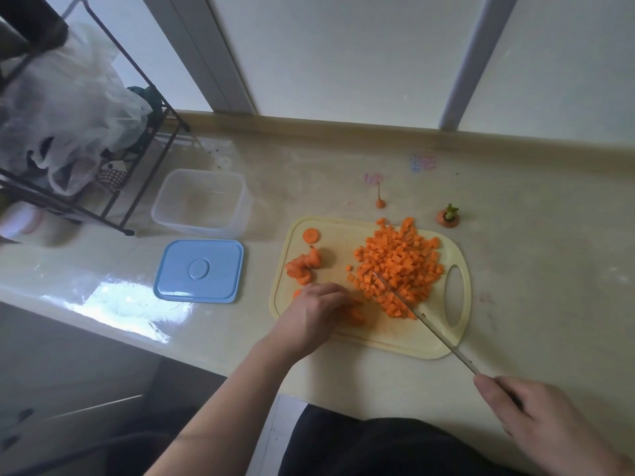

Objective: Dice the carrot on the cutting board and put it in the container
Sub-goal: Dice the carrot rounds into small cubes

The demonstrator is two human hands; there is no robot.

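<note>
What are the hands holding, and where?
Right hand grips the knife by its handle. Left hand presses down on carrot slices on the cutting board.

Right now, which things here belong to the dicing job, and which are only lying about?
Job: board, dice, slices, knife, container, lid.
Lying about: carrot top, carrot tip, rack, plastic bag.

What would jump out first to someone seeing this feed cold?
The heap of diced carrot on the right half of the pale yellow cutting board, with the knife blade running into it from the right hand at lower right. Next, the left hand holding carrot pieces at the board's near left, uncut slices beyond it. The clear container stands empty to the left, its blue lid beside it.
</note>
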